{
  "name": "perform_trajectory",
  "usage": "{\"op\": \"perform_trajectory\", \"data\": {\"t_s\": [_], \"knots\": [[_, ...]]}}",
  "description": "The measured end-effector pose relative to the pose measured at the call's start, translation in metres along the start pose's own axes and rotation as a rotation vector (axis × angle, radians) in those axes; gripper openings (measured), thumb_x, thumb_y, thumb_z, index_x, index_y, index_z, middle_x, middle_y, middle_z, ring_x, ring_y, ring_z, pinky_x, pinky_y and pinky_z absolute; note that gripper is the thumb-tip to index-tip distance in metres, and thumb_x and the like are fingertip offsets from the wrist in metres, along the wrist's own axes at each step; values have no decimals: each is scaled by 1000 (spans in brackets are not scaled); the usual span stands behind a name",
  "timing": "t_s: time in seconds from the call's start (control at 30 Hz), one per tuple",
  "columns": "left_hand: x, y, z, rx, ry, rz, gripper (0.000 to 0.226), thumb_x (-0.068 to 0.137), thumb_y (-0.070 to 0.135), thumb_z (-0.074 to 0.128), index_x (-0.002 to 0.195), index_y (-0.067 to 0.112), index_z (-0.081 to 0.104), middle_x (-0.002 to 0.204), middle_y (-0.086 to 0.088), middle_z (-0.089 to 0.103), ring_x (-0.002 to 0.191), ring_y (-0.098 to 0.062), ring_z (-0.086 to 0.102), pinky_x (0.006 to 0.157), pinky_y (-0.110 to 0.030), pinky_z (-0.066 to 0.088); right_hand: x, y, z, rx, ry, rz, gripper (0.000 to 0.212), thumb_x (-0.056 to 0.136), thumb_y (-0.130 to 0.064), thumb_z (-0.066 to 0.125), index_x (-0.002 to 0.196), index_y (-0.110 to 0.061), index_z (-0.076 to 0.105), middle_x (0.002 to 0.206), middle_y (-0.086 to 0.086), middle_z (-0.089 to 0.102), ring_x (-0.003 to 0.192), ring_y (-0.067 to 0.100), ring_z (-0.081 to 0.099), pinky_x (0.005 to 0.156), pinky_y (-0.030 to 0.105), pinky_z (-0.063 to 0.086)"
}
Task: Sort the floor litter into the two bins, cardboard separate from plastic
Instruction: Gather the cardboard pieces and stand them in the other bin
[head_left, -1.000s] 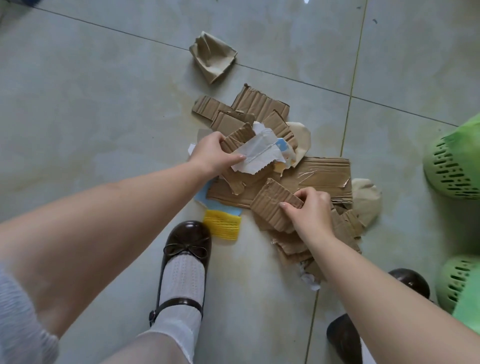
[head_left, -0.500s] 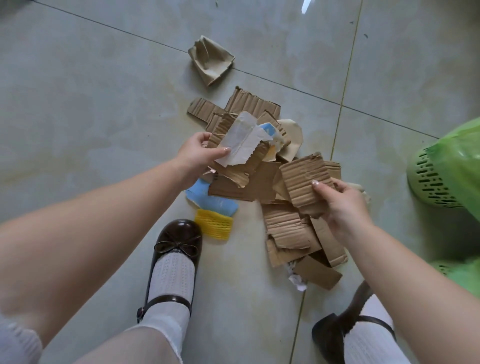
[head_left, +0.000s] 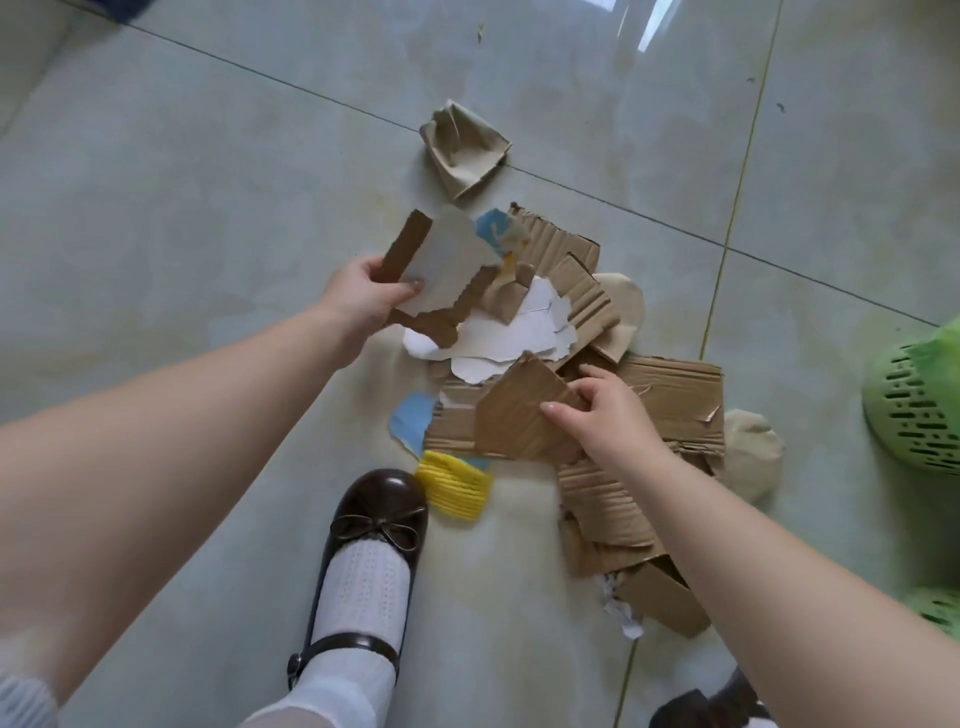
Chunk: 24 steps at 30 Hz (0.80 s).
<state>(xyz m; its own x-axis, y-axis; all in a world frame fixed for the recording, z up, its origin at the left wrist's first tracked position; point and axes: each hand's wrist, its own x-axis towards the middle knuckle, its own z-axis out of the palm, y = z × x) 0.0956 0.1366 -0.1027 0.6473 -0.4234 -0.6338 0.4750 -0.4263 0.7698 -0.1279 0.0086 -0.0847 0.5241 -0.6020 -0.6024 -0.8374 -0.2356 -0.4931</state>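
Observation:
A pile of torn brown cardboard (head_left: 670, 400) lies on the tiled floor, mixed with white scraps (head_left: 511, 332). My left hand (head_left: 358, 299) grips a bundle of cardboard pieces (head_left: 441, 270) with a pale sheet on top, lifted above the pile's left edge. My right hand (head_left: 608, 415) pinches a flat brown cardboard piece (head_left: 519, 415) over the middle of the pile. A green perforated bin (head_left: 914, 410) with a green liner stands at the right edge, and a second green bin (head_left: 940, 608) shows below it.
A crumpled tan wad (head_left: 462, 148) lies apart, beyond the pile. A yellow ribbed scrap (head_left: 454, 486) and a blue scrap (head_left: 413, 421) lie by my left shoe (head_left: 371, 525). My right shoe (head_left: 711, 706) is at the bottom edge.
My left hand lifted its bundle up and to the left, uncovering white scraps. My right hand came back down onto the pile with a cardboard piece. The camera tilted, so the bins slid right.

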Motion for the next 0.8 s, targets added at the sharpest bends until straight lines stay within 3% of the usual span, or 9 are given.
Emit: {"op": "perform_trajectory", "data": {"t_s": [0.07,0.13,0.3,0.43,0.57,0.63,0.7,0.8], "knots": [[7,1,0,288,85,80,30,86,11,64,115,10,59,110,-13,65,93,-26,63,87,-37,54,3,-4,5,-105,43,-54,26,81,-32,70,98,-13,73,118,9,64,113,25,56,87,30,41],[12,5,4,471,134,134,28,86,18,64,112,9,59,108,-12,65,94,-27,61,85,-35,49,5,-6,6,-110,61,-51,24,80,-35,70,95,-16,73,102,8,69,100,26,61,74,28,40],[24,18,11,730,72,207,33,85,26,62,111,6,56,110,-13,62,99,-30,58,82,-35,47,0,-10,1,35,20,14,23,81,-29,70,100,-15,70,97,2,71,93,19,64,82,33,51],[32,26,15,751,29,197,32,84,26,62,108,7,54,101,-10,59,91,-27,56,75,-32,45,-2,-14,-9,300,-29,67,8,83,-22,70,89,-18,67,84,-2,69,83,18,65,74,30,53],[35,25,17,713,18,203,21,82,25,64,96,13,52,89,-5,55,83,-23,53,70,-28,40,-2,-14,-27,682,-39,150,12,82,-12,69,93,-14,65,96,11,71,91,27,69,82,43,57],[35,26,15,634,3,200,19,82,23,65,93,14,53,77,-1,52,76,-20,53,64,-26,41,3,-14,-37,826,24,185,17,83,-7,66,97,-14,59,94,9,68,82,22,69,70,37,60],[35,30,14,592,-47,226,17,82,20,66,91,14,52,72,3,49,70,-17,49,57,-25,39,11,-14,-45,884,70,223,27,84,-5,65,107,-14,54,96,8,66,78,17,68,60,33,59],[36,38,18,809,-126,363,20,81,20,67,93,14,52,87,-4,55,82,-22,50,63,-27,34,26,-17,-44,774,42,235,47,83,-5,67,126,-13,49,114,11,63,99,26,66,75,41,57]]}}
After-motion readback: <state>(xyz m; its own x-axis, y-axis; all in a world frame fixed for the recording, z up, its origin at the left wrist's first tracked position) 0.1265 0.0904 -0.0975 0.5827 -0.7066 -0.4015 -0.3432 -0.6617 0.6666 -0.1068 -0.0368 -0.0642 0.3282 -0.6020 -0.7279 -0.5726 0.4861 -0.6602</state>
